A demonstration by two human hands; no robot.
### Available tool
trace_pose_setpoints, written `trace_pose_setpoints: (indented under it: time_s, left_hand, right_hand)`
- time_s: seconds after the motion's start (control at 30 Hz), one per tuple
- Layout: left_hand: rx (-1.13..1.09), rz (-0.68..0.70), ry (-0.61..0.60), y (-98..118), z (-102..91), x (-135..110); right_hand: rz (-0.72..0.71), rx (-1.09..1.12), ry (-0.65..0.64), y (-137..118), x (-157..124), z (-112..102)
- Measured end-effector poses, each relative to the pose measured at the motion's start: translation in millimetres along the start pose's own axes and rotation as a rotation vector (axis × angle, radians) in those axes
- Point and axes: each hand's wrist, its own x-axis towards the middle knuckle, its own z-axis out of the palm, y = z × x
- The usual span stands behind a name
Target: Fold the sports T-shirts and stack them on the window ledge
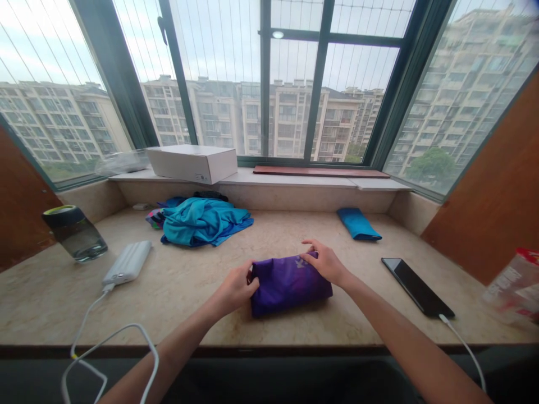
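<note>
A folded purple cloth bundle (290, 286) with a small pale print near its upper right lies near the counter's front edge. At its upper left corner, my left hand (240, 286) is closed, thumb and fingers pinching the fabric. My right hand (326, 262) is at the upper right edge, its thumb on the fabric. Its index finger is raised and stretched to the left; the other fingertips are partly hidden behind the edge. Beyond the hands, a crumpled heap of turquoise and blue cloth (202, 219) lies to the left. A folded blue cloth (359, 224) lies to the right.
On the left of the stone counter (189, 331) are a bottle (78, 235) and a white power bank (128, 262) with a cable. To the right lie a plugged-in phone (416, 286) and a clear plastic package (514, 289). A white box (191, 163) sits on the window ledge.
</note>
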Motion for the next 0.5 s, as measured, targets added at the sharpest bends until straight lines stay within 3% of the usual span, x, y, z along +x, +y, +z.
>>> trace_pose_setpoints:
  time_s: [0.1,0.2,0.27,0.37,0.5]
  left_hand:
    - [0.3,0.062,0.102,-4.1,3.5,2.6]
    - [0.468,0.348,0.09,3.5,6.5,-0.8]
    - [0.476,0.5,-0.052,9.9,8.9,-2.1]
    - [0.444,0.498,-0.177,13.2,11.8,4.6]
    - [0.445,0.417,-0.198,7.8,10.4,39.3]
  right_hand:
    - [-0.04,-0.203,0.058,11.5,15.7,14.7]
    - [-0.276,-0.298,0.126,15.5,8.4,14.7]
    - [-0.491,-0.264,-0.039,14.6,-3.2,8.2]
    - [-0.656,-0.234,-0.367,12.9,-16.3,0.3]
    - [-0.623,-0.359,-0.421,13.6,-6.9,3.5]
